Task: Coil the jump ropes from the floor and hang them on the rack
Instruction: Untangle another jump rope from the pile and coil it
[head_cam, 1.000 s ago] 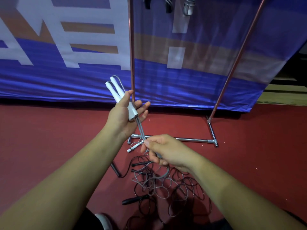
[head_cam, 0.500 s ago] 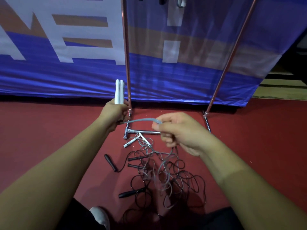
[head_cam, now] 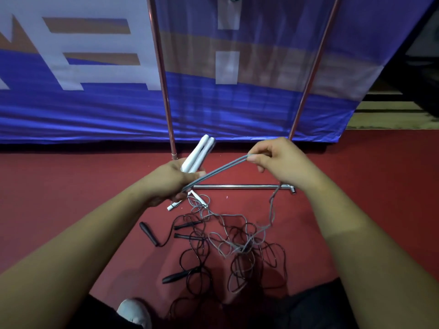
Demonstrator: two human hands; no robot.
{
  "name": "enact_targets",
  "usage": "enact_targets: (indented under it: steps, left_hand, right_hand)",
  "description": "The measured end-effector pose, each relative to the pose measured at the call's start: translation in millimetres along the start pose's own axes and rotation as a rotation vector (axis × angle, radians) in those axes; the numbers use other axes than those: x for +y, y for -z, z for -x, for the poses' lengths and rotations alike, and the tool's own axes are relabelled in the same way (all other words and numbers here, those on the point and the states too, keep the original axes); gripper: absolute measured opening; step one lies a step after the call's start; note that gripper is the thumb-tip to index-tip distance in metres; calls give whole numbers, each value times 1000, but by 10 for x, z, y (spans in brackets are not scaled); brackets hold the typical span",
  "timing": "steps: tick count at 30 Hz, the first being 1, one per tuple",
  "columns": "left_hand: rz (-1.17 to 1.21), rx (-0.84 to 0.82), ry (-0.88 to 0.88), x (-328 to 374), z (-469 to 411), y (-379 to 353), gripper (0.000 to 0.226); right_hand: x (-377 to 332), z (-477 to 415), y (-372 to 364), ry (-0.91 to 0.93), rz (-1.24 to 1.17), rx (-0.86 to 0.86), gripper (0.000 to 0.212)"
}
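Grey rope (head_cam: 221, 170) taut: left hand (head_cam: 171, 181) round 2 white handles (head_cam: 198, 154), right hand (head_cam: 278, 162) pinching it.

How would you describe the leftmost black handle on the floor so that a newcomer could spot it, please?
Find the rack's chrome base bar on the red floor, then the tangle of ropes below it. At the tangle's left edge lies the black handle; unlike the other black handles, it sits clear of the loops.
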State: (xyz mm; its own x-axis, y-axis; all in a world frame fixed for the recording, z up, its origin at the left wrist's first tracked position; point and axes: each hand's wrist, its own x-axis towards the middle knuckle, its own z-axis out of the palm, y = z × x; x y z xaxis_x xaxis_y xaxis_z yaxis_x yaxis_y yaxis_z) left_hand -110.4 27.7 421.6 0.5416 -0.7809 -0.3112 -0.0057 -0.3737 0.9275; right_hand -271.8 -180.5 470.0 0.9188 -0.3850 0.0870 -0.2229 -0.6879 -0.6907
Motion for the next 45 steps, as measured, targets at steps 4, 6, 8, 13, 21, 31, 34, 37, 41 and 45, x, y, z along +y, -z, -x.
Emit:
enact_targets:
  steps: [4,6,8,13,21,31,34,37,41,45]
  left_hand:
    - [30,-154,-11,84,81,-97,36]
    - [-18,-209,-8,119,123,-86,45]
    - [-216,-199,-13,141,134,-22,58]
    - [-670,-60,34,134,151,228,36]
    - [-864,-367,-30,110,230,-13,29]
    - [-170,121,-417,404,352,57,26]
    - [77,138,-408,420,322,91,45]
    - [87,212,-407,436,298,181,40]
    - [33,297,-314,412,253,368,14]
    - [83,317,-216,395,219,432,11]
  right_hand:
    - [84,-66,38,6,84,45,9]
    - [100,-87,63,1,114,46,10]
    - [146,-103,69,-13,194,9,15]
    - [201,-112,-11,-39,266,-139,18]
    - [124,-246,-147,74,135,135,13]
    - [98,-240,-291,-67,-164,-4,23]
    - [47,-214,-299,-98,-247,-69,22]
    - [-9,-173,-278,-88,-303,-94,19]
    - [-60,-101,-281,-102,-334,-132,18]
    - [-73,-28,-309,-153,-350,-162,17]
